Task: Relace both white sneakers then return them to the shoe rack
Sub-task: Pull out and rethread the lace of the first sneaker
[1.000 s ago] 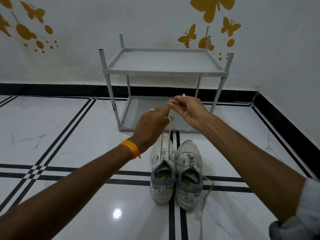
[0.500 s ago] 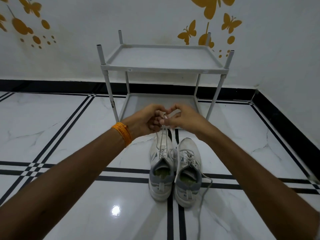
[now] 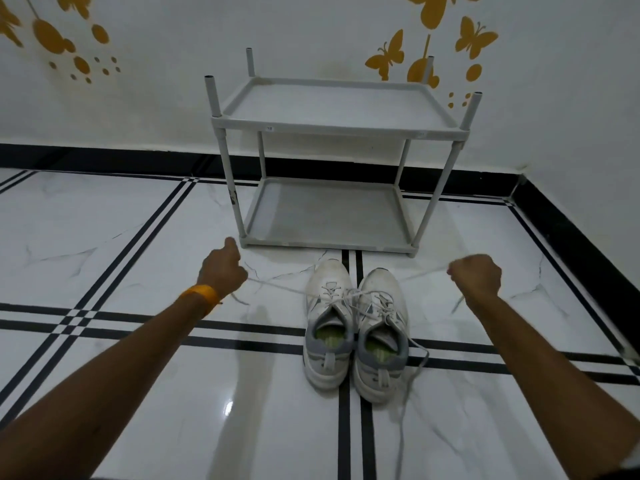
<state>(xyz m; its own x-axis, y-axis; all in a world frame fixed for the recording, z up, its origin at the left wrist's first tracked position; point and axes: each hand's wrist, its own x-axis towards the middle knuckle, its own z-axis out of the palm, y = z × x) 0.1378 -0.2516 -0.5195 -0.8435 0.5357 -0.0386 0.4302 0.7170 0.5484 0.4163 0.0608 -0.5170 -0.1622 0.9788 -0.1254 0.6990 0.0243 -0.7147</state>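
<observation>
Two white sneakers stand side by side on the floor, toes toward the rack: the left sneaker (image 3: 327, 323) and the right sneaker (image 3: 381, 334). A white lace (image 3: 277, 285) runs taut from the left sneaker's eyelets out to both sides. My left hand (image 3: 223, 268) is fisted on one end, far left of the shoes. My right hand (image 3: 476, 275) is fisted on the other end, to the right. The right sneaker's lace (image 3: 410, 379) hangs loose and trails toward me across the floor.
A grey two-shelf shoe rack (image 3: 339, 128) stands against the wall just beyond the sneakers, both shelves bare. The floor is white marble tile with black stripes. A black skirting and the right wall (image 3: 571, 237) close the corner at the right.
My hands were together above the left sneaker, holding the lace ends up. They have now pulled wide apart and lower, drawing the lace taut sideways.
</observation>
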